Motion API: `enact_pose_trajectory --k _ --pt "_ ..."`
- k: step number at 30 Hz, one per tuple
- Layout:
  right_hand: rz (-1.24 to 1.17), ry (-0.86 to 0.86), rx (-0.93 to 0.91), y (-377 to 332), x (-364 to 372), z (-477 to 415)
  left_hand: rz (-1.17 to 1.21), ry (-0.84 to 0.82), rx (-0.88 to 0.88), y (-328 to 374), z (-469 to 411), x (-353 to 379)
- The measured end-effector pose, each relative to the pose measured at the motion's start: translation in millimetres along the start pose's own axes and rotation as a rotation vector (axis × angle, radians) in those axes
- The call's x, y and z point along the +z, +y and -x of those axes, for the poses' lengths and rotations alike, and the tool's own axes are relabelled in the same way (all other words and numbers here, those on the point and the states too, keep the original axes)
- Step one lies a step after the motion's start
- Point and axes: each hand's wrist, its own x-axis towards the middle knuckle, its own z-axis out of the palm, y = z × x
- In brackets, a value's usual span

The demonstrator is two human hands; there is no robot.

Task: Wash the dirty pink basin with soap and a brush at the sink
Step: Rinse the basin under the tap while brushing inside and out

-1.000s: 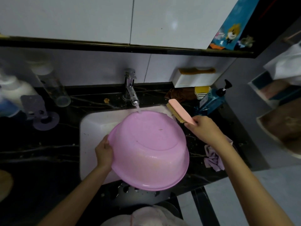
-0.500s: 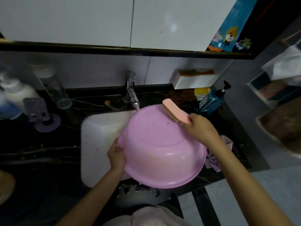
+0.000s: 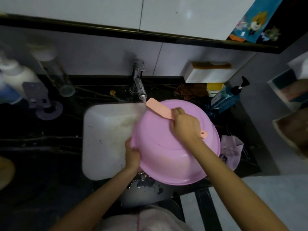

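Near: left hand (image 3: 132,155) curled on the rim of the upturned pink basin (image 3: 166,147), tilted over the sink's (image 3: 103,130) right side; brace firmly. Beyond: right hand (image 3: 185,125) wrapped round the brush (image 3: 158,108), flat on the basin's underside, tip just below the tap (image 3: 140,87); scrub in short overlapping strokes.

The inside of the basin (image 3: 175,150) is turned away from us, and the basin hides the right part of the sink (image 3: 106,139) and the fingers of the left hand (image 3: 132,154) that grips its rim. The right hand (image 3: 185,125) covers the middle of the brush (image 3: 158,108), whose bristles face down, out of our sight against the basin. At the left edge we find the bottles (image 3: 15,80) blurred and cut off, and the poster (image 3: 253,19) at top right runs out of frame.
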Motion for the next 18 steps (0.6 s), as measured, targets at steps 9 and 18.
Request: enact_pose_trajectory --k 9,18 --pt "-0.026 0.065 0.046 2 12 -3 -0.282 -0.103 0.217 69 -53 7" --pt "-0.005 0.095 0.135 -4 21 -5 -0.091 -0.407 -0.166 93 -101 30"
